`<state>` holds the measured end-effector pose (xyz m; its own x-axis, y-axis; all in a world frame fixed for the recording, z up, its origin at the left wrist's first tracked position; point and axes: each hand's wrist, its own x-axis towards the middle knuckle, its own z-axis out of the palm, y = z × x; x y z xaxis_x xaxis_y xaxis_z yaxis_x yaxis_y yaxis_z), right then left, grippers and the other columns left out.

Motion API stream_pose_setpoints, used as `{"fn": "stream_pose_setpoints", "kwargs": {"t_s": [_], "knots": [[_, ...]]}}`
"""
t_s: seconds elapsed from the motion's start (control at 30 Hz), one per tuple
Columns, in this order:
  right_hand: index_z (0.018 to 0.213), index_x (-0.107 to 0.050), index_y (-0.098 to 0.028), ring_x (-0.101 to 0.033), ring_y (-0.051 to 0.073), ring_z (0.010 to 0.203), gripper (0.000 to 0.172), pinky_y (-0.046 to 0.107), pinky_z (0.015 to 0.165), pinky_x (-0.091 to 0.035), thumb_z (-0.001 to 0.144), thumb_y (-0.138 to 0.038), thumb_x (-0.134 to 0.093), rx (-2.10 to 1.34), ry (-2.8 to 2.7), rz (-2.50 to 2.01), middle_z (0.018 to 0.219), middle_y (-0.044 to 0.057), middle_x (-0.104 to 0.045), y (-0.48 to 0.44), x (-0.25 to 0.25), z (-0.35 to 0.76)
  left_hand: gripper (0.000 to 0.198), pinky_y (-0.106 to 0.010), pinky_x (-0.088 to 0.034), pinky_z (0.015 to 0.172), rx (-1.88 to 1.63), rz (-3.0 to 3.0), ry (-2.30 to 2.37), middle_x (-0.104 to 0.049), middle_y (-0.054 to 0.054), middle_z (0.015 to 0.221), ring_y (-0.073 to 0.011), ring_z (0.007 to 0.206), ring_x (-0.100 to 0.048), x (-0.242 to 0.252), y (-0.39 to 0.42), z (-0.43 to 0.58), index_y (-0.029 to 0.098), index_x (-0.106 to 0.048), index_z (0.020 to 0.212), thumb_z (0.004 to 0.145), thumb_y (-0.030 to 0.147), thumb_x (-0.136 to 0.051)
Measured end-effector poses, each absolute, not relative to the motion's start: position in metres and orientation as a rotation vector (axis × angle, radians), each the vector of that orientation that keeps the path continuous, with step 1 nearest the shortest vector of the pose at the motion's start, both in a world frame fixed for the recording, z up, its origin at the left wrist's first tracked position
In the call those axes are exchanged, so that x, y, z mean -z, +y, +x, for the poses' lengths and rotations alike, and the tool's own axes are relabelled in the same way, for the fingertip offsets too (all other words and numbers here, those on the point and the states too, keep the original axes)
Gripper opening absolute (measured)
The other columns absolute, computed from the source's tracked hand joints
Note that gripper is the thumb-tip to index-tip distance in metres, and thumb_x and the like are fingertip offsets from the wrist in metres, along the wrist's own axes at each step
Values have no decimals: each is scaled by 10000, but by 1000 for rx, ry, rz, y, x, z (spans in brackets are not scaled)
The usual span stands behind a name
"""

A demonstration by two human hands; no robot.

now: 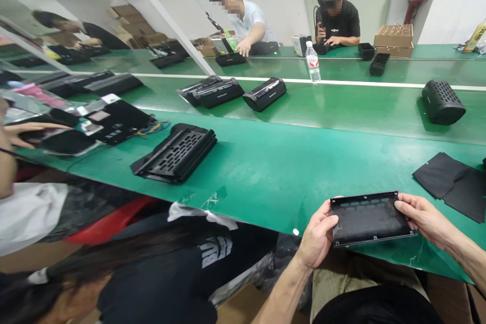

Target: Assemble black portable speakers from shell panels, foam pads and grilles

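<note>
Both hands are clamped on a flat black panel (370,217) at the near edge of the green table (288,162). Left hand (317,238) grips its left end, right hand (423,217) its right end. Black fabric sheets (451,182) lie just to the right.

The left hand (317,235) covers the left edge of the black panel (370,220); at frame right, black sheets (451,182) are cropped; the water bottle (313,63) label is unreadable.

Place: factory assembly line.
Table: long green table (288,162), a white stripe (360,82) running down its length.
Stock: black panel (370,220), stacked slotted housings (176,154), closed black units (265,93).
Staff: workers (337,15) seated along both sides.
Supplies: cardboard boxes (394,39), black sheets (451,182).
</note>
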<state>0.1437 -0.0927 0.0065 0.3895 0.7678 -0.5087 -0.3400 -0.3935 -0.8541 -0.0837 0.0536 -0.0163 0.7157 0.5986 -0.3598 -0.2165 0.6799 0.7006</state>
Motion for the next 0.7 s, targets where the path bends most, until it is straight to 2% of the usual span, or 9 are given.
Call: {"fn": "stream_pose_setpoints", "kwargs": {"t_s": [0.27,0.53,0.7], "knots": [[789,-632,-188,-331,61,543,733,190,475,-337,557,-810,-941,-1270,-386,-1544,640,-72,-452,-92,-10,143,432,-403,-567,1026,-477,682,621,-835,-126,1088,-323,1121,-766,16,55,-83,146,-776,1154,738,233,-852],[786,-660,-174,-300,50,538,715,172,457,-286,581,-799,-939,-1252,-415,-1554,637,-71,-457,-92,-1,146,465,-371,-574,974,-461,709,650,-830,-119,1106,-309,1102,-761,20,58,-83,145,-771,1203,755,252,-842],[790,-663,-176,-307,52,534,701,172,453,-305,592,-786,-945,-1248,-415,-1546,638,-70,-463,-92,0,147,509,-350,-584,918,-454,708,654,-828,-124,1105,-303,1063,-767,22,60,-83,139,-761,1239,752,260,-844]]}}
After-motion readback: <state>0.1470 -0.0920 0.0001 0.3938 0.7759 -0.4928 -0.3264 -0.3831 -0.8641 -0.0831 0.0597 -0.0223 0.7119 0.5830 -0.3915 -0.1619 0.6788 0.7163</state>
